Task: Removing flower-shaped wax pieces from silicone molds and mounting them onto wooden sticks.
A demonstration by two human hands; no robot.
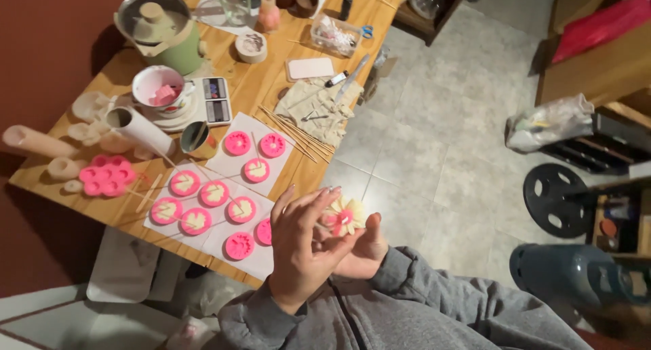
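Left hand [302, 245]: raised off the bench's near edge, fingers spread and curled over a flower-shaped candle [344, 218], fingertips touching it.
Right hand [363, 248]: beneath the left, grip pinching the candle from below, thumb up at its right side.
Candle: pale cream petals, pink centre, held in the air over the tiled floor [420, 160].
Bench [254, 86]: wooden; round pink moulds [213, 194] on white paper sheets [224, 161], wooden skewers [295, 130] beside them.
Farther back: a digital scale [217, 99], a green pot [166, 28].
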